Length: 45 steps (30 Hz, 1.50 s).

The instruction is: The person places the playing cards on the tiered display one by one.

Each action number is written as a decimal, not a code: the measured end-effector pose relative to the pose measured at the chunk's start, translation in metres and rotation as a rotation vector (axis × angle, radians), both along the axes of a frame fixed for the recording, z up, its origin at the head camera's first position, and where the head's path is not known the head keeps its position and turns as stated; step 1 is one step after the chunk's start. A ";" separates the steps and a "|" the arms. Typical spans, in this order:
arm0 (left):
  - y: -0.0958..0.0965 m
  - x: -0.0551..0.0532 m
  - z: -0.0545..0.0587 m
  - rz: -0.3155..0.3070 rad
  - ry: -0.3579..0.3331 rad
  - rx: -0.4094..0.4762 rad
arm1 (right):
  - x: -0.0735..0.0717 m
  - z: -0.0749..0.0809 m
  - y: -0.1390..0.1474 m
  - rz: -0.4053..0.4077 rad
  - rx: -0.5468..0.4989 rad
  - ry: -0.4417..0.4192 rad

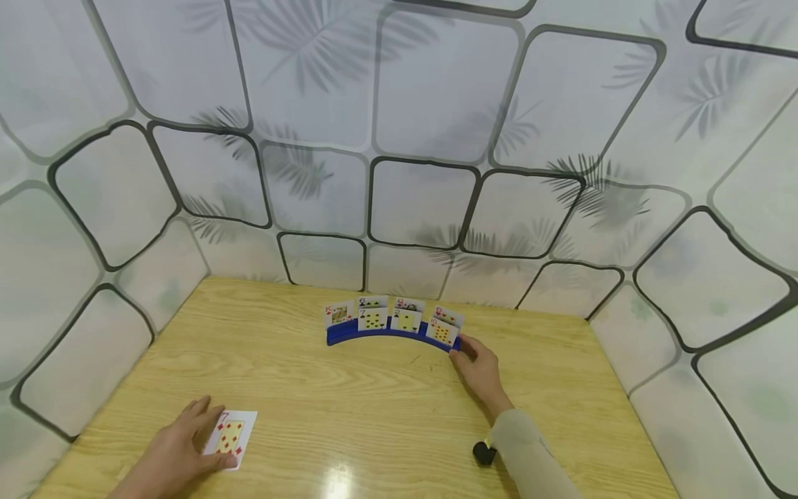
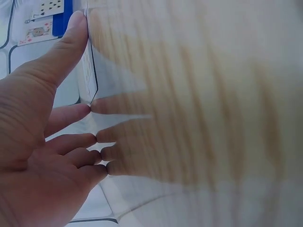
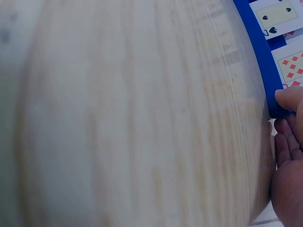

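On the near left of the table lies a seven of diamonds playing card (image 1: 232, 436). My left hand (image 1: 171, 443) holds this card by its edges, thumb on the near edge and index finger at the far one; the other fingertips touch the tabletop in the left wrist view. A curved blue card holder (image 1: 358, 335) stands farther back with several cards upright in it, among them a red king (image 1: 339, 314), a black seven (image 1: 373, 319), a two of spades (image 1: 406, 321) and a ten of diamonds (image 1: 442, 332). My right hand (image 1: 480, 367) grips the holder's right end, thumb in front and fingers behind.
The light wooden table (image 1: 324, 395) meets patterned cloth walls (image 1: 424, 118) at the back and sides. A small black object (image 1: 483, 454) is beside the right sleeve (image 1: 526, 447). Other cards (image 1: 408, 303) show partly behind the front ones in the holder.
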<state>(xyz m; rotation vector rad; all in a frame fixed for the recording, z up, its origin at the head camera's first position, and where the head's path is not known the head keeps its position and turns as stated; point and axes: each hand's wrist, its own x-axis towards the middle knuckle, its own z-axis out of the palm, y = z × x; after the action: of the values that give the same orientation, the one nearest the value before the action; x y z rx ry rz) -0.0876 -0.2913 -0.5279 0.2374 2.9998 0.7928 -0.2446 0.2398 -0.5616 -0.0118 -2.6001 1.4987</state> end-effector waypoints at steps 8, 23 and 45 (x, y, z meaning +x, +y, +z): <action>0.001 -0.002 0.000 0.037 0.036 -0.016 | 0.000 0.002 0.000 0.000 -0.005 -0.005; 0.002 -0.003 -0.003 0.023 0.039 -0.005 | 0.001 0.001 0.000 0.000 0.006 0.012; 0.008 -0.002 0.002 0.065 0.045 0.076 | 0.001 0.002 -0.001 0.001 0.000 0.015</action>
<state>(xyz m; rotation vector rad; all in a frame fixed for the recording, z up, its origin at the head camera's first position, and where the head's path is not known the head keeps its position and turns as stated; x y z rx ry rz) -0.0892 -0.2834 -0.5259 0.1634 3.0367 0.9212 -0.2431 0.2386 -0.5593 0.0001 -2.5883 1.4936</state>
